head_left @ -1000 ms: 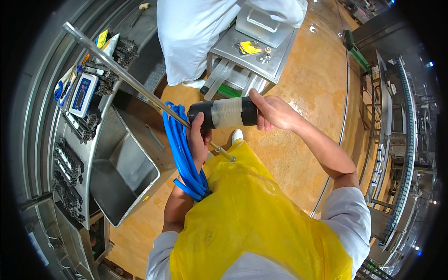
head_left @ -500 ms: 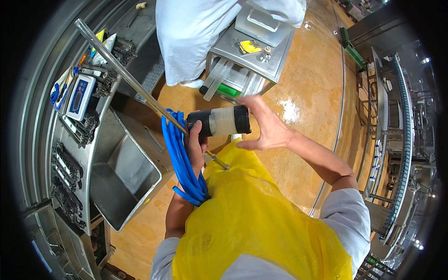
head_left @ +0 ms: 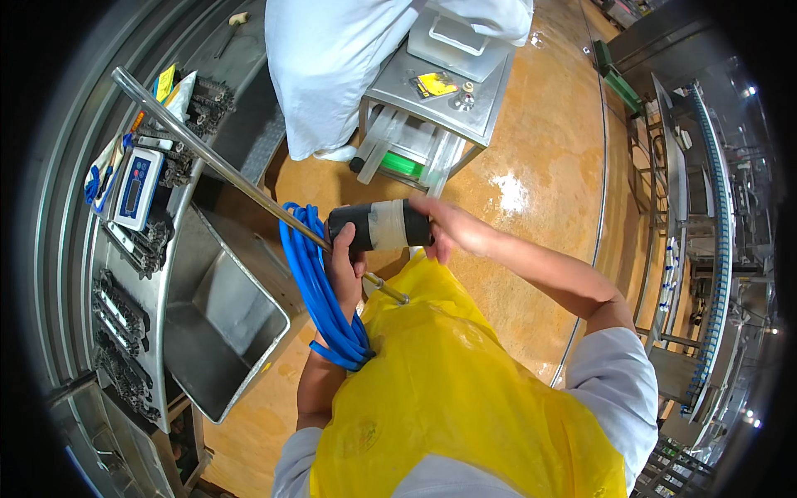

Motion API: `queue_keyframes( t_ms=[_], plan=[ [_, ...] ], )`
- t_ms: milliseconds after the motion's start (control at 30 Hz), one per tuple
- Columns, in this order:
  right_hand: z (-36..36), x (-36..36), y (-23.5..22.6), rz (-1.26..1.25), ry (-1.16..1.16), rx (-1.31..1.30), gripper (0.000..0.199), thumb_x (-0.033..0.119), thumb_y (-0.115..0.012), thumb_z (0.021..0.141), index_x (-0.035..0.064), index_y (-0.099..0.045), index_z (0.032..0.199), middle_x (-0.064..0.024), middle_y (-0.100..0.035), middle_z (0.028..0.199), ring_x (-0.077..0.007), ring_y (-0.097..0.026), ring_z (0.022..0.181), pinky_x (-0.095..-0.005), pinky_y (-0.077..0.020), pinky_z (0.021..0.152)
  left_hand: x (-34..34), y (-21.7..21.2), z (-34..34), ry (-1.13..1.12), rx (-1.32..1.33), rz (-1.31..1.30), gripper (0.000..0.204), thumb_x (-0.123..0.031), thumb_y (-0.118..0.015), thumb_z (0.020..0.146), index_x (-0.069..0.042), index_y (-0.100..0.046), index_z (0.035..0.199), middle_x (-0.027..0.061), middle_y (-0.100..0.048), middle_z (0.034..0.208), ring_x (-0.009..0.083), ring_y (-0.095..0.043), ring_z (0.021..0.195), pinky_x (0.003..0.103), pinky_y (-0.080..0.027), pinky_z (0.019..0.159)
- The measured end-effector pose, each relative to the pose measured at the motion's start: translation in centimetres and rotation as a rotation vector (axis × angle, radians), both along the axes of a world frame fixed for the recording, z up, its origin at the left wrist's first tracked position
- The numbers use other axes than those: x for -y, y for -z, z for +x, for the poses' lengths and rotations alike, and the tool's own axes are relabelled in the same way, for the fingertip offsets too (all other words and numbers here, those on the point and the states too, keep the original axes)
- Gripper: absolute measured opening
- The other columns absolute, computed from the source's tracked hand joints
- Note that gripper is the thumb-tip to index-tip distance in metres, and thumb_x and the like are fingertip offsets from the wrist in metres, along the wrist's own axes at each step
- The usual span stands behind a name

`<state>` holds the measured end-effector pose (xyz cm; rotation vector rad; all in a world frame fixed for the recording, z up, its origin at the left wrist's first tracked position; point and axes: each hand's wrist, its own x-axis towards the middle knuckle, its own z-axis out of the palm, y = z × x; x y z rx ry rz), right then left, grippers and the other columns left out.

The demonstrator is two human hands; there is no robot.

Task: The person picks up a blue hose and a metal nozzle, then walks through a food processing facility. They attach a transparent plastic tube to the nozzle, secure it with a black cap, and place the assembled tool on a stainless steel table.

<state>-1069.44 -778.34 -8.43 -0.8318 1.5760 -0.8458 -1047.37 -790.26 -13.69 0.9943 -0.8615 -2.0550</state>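
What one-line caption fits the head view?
Left hand grips a black cylinder on a long steel rod; right hand at its end; blue hose looped alongside.

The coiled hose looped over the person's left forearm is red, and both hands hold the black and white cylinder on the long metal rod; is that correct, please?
Not quite: the coiled hose is blue, not red, as the head view shows. It does loop over the left forearm, and the left hand and right hand hold the black and white cylinder on the long metal rod.
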Motion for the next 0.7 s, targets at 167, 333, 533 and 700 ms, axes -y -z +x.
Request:
queue_keyframes(
  t_ms=[167,333,533,700],
  plan=[
    [1.8,1.9,-0.8,-0.556,0.054,-0.581,0.071,0.059,-0.055,0.101,0.0020,-0.052,0.144,-0.0218,-0.070,0.102,-0.0262,-0.075,0.074,-0.0343,-0.0607,0.072,0.5,2.0,0.5,-0.041,0.030,0.043,0.028,-0.026,-0.071,0.097,-0.012,-0.060,0.119,-0.0002,-0.062,0.075,0.0082,-0.047,0.047,0.023,-0.031,0.043],
    [0.7,2.1,1.6,0.141,-0.068,0.003,0.074,0.047,-0.074,0.092,0.0015,-0.052,0.146,-0.0201,-0.065,0.121,-0.0273,-0.072,0.095,-0.0395,-0.0596,0.084,0.4,2.2,0.3,0.056,0.014,-0.053,0.022,-0.033,-0.068,0.099,-0.012,-0.063,0.099,-0.0011,-0.062,0.070,0.0070,-0.046,0.046,0.023,-0.028,0.041],
    [3.0,2.8,1.5,-0.578,0.159,-0.442,0.056,0.043,-0.075,0.095,-0.0002,-0.061,0.128,-0.0107,-0.070,0.081,-0.0165,-0.065,0.057,-0.0290,-0.0529,0.053,0.4,3.9,0.5,-0.012,0.048,0.039,0.048,-0.020,-0.071,0.097,-0.013,-0.055,0.141,0.0008,-0.062,0.094,0.0090,-0.048,0.054,0.025,-0.033,0.046],
    [0.3,4.5,4.0,0.300,0.207,0.527,0.053,0.054,-0.062,0.100,0.0030,-0.066,0.115,-0.0057,-0.066,0.073,-0.0138,-0.057,0.048,-0.0270,-0.0459,0.044,1.0,4.2,-1.0,0.025,0.083,0.074,0.065,-0.019,-0.068,0.099,-0.014,-0.041,0.158,0.0013,-0.062,0.100,0.0096,-0.046,0.056,0.025,-0.032,0.048]
  ],
)
